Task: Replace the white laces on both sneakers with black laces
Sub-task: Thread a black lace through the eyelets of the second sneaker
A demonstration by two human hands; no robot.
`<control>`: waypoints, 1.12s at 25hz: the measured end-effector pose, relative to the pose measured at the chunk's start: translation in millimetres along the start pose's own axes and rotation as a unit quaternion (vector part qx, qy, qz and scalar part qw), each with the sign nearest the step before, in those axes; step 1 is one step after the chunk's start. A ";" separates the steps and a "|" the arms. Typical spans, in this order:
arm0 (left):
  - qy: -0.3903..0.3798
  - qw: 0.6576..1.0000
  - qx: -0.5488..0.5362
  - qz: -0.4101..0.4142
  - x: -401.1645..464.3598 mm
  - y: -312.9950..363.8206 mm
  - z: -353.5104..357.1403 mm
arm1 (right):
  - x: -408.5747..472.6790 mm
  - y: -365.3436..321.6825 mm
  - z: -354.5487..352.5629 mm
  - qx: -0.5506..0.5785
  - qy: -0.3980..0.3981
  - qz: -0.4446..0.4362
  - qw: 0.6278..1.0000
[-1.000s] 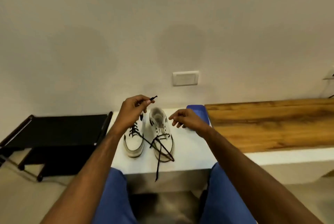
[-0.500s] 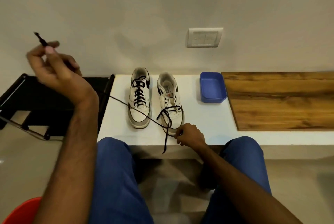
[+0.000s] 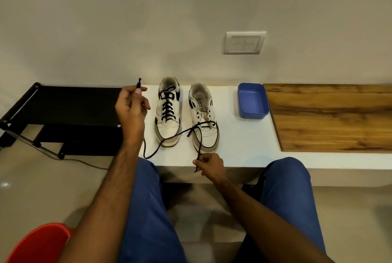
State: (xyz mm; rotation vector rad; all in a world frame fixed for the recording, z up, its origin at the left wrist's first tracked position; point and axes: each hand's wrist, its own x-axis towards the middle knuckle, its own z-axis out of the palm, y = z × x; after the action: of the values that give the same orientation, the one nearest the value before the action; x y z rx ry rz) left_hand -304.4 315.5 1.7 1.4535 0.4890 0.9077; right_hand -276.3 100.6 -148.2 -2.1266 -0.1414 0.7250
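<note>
1. the left hand (image 3: 132,110) is raised beside the left sneaker (image 3: 168,112); its fingers (image 3: 141,91) pinch one end of the black lace (image 3: 169,138), and the tip sticks up just above the fingertips.
2. from that pinch the lace drops behind the wrist, loops on the white tabletop (image 3: 244,142) below the hand, then runs across the toe of the left sneaker to the lowest eyelets of the right sneaker (image 3: 203,118).
3. the right hand (image 3: 210,165) sits at the tabletop's near edge, just in front of the right sneaker's toe; its fingers are curled and pinch the other end of the lace, whose tip hangs just below them.
4. the left sneaker, just right of the left fingers, is fully laced in black.
5. the right sneaker, just beyond the right fingers, has black lace only through its bottom eyelets; the upper eyelets are bare.
6. both sneakers stand side by side on the tabletop, toes toward the person.
7. a blue tray (image 3: 252,101) lies beyond and to the right of the right fingers, beside a wooden board (image 3: 331,116).
8. a black rack (image 3: 63,105) stands left of the left fingers, off the tabletop.
9. a red stool (image 3: 40,243) shows at the lower left, near the left forearm.
</note>
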 end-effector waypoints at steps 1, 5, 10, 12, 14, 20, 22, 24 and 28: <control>-0.018 1.000 0.010 -0.014 -0.6 -3.4 0.0 | 1.0 -0.1 -5.1 -0.001 -0.011 -0.020 1.000; -0.041 0.999 -0.003 -0.008 7.8 7.6 7.1 | -2.9 -32.5 -60.8 0.045 -0.096 -0.098 0.990; -0.094 0.995 -0.019 0.019 20.0 62.2 33.3 | -21.5 -141.7 -159.2 0.084 -0.062 -0.235 0.966; -0.110 0.992 -0.034 0.042 25.8 90.7 42.5 | -31.0 -180.2 -188.1 0.114 -0.046 -0.292 0.949; -0.122 0.989 -0.040 0.071 32.7 116.3 48.1 | -42.1 -210.3 -207.5 0.136 -0.047 -0.332 0.932; -0.163 0.979 -0.002 0.119 41.9 174.1 66.6 | -72.9 -264.4 -233.5 0.030 0.026 -0.376 0.926; -0.179 0.976 0.020 0.122 43.0 187.4 76.6 | -76.7 -281.3 -245.0 -0.106 0.051 -0.370 0.921; -0.180 0.976 0.005 0.122 42.3 205.0 86.1 | -84.5 -299.8 -257.7 -0.199 0.094 -0.365 0.905; -0.168 0.977 -0.021 0.131 35.3 234.2 104.9 | -100.3 -316.4 -278.1 -0.130 0.105 -0.382 0.909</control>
State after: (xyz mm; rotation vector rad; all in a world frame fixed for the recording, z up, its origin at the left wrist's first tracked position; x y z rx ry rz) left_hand -255.7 248.9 247.3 1.6179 0.0265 0.8481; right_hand -159.0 67.9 267.3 -2.1263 -0.9368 0.0062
